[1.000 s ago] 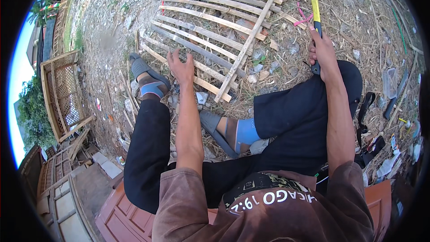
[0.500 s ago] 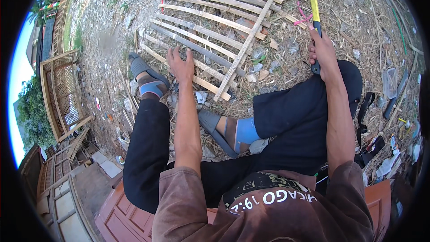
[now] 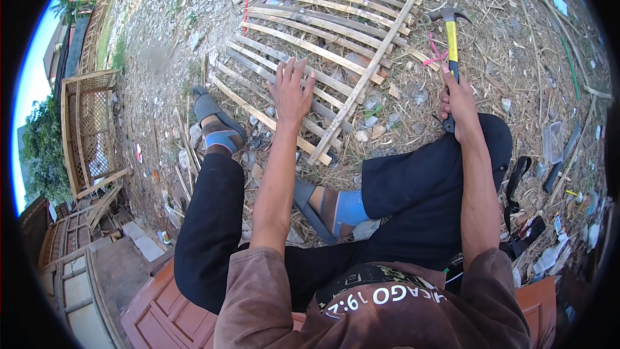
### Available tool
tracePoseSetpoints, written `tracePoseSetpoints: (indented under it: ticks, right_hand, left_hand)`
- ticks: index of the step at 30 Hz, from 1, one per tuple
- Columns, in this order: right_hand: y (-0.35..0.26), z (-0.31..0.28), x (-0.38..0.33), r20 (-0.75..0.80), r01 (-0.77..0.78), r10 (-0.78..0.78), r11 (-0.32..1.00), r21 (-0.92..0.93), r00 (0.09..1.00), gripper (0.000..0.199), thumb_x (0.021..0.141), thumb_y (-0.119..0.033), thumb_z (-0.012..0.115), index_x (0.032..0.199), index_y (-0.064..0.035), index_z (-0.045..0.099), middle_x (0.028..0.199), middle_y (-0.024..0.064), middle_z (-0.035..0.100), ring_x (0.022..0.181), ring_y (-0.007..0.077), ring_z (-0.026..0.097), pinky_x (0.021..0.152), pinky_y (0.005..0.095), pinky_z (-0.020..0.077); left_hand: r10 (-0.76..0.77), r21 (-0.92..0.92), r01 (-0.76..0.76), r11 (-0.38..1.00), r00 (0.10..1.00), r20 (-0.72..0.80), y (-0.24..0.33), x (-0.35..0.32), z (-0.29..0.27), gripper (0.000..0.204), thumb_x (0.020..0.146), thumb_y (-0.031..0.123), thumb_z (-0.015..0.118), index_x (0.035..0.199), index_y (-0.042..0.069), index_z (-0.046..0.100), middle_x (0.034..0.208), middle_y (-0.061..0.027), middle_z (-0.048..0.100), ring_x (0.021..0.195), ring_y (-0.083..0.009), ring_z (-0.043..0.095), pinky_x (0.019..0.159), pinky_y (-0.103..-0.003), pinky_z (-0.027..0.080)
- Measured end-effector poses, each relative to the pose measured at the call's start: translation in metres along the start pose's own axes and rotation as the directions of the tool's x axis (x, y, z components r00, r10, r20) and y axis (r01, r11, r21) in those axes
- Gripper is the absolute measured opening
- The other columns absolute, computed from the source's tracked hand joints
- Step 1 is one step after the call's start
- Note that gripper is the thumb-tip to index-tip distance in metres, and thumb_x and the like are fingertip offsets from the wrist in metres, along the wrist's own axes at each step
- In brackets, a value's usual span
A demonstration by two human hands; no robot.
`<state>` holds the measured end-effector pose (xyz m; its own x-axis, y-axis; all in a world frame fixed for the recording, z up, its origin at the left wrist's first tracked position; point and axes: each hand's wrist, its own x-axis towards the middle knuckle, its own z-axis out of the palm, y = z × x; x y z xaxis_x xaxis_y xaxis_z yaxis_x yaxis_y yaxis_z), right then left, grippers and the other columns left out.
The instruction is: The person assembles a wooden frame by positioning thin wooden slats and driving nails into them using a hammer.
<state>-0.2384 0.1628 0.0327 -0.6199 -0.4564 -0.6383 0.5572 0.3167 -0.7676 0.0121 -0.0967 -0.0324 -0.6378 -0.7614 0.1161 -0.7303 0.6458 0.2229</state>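
Slatted frame and two bare hands, as seen from beside the seated person. The fingers [image 3: 289, 70] of the left hand [image 3: 292, 98] are spread apart, palm down, over the nearer slats; whether they touch the wood cannot be told. Beneath and beyond them lies the frame [image 3: 326, 50], flat on the ground [image 3: 413, 119], its slats running with their long axes from far left to near right. To the right of these fingers, a single crossbar [image 3: 362, 80] slants across the slat ends, its near end toward the person. The left hand is the nearer to the frame. Farther right, apart from the crossbar, the right hand [image 3: 458, 105] is closed round the handle of a claw hammer [image 3: 452, 42], head pointing away; a pink ribbon [image 3: 434, 52] lies just beside it.
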Motion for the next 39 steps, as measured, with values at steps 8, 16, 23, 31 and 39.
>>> tracePoseSetpoints:
  ticks: [8, 16, 23, 31, 39]
  right_hand:
    - [-0.001, 0.001, -0.001, -0.002, -0.028, 0.028, 1.0, 0.002, 1.0, 0.032, 0.099, -0.044, 0.059, 0.09, -0.0175, 0.043, 0.059, -0.0092, 0.036, 0.043, 0.0014, 0.035, 0.039, 0.0208, 0.032]
    - [-0.003, 0.001, 0.002, -0.018, -0.031, 0.031, 0.999, -0.01, 0.999, 0.033, 0.099, -0.044, 0.059, 0.089, -0.017, 0.044, 0.06, -0.0089, 0.036, 0.043, 0.0018, 0.035, 0.039, 0.021, 0.0325]
    - [-0.006, 0.005, -0.001, -0.012, -0.06, 0.06, 0.998, 0.001, 0.998, 0.03, 0.099, -0.042, 0.06, 0.091, -0.0167, 0.044, 0.06, -0.0089, 0.036, 0.043, 0.0016, 0.034, 0.039, 0.0208, 0.0319]
    - [-0.008, 0.008, -0.003, -0.013, -0.065, 0.065, 0.998, 0.01, 0.998, 0.03, 0.1, -0.04, 0.059, 0.091, -0.0166, 0.044, 0.059, -0.0087, 0.035, 0.043, 0.0016, 0.034, 0.038, 0.0211, 0.0314]
    - [-0.006, 0.004, 0.001, -0.008, -0.068, 0.068, 0.998, 0.018, 0.998, 0.033, 0.101, -0.041, 0.057, 0.087, -0.016, 0.041, 0.059, -0.0083, 0.034, 0.042, 0.0024, 0.034, 0.038, 0.0213, 0.0312]
  left_hand:
    - [0.24, -0.125, -0.236, 0.964, 0.971, 0.015, 0.033, 0.038, 0.015, 0.041, 0.098, 0.041, 0.057, 0.134, 0.022, 0.059, 0.141, -0.0086, 0.054, 0.137, -0.0381, 0.041, 0.11, -0.067, 0.026]
    - [0.208, -0.08, -0.206, 0.975, 0.978, 0.028, 0.044, 0.048, 0.021, 0.036, 0.097, 0.041, 0.056, 0.127, 0.022, 0.063, 0.137, -0.0058, 0.056, 0.135, -0.0322, 0.043, 0.111, -0.069, 0.023]
    - [0.263, -0.092, -0.262, 0.961, 0.965, 0.0, 0.06, 0.058, 0.026, 0.036, 0.101, 0.046, 0.049, 0.126, 0.025, 0.064, 0.139, -0.0047, 0.055, 0.137, -0.0325, 0.04, 0.112, -0.066, 0.023]
    - [0.292, -0.122, -0.286, 0.95, 0.956, 0.033, 0.054, 0.069, 0.031, 0.039, 0.098, 0.042, 0.057, 0.125, 0.015, 0.062, 0.134, -0.0096, 0.056, 0.133, -0.0338, 0.044, 0.109, -0.056, 0.032]
    - [0.143, -0.115, -0.13, 0.985, 0.983, 0.113, 0.073, 0.074, 0.035, 0.06, 0.097, 0.053, 0.053, 0.138, 0.01, 0.05, 0.142, -0.0137, 0.051, 0.141, -0.0358, 0.036, 0.113, -0.069, 0.021]
